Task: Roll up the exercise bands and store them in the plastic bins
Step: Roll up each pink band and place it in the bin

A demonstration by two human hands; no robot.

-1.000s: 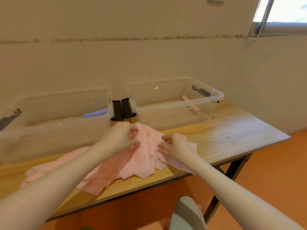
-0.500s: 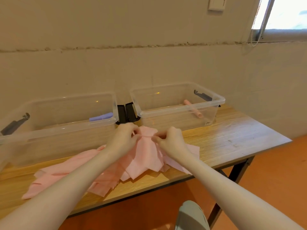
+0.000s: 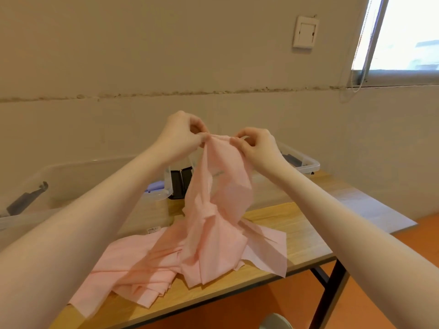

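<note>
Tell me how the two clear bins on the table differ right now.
The left bin is mostly in view; the right bin sits largely hidden behind the raised pink band and the right hand. A purple roll shows in the left bin; the right bin's contents are hidden. Both are clear plastic, lidless, with dark latches.

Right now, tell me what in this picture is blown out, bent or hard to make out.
Head view: the window is overexposed to white; wide-angle distortion bows the wall crack and stretches the forearms; the clear left bin is hazy, nearly blending into the wall; both hands and the pink band stay sharp.
</note>
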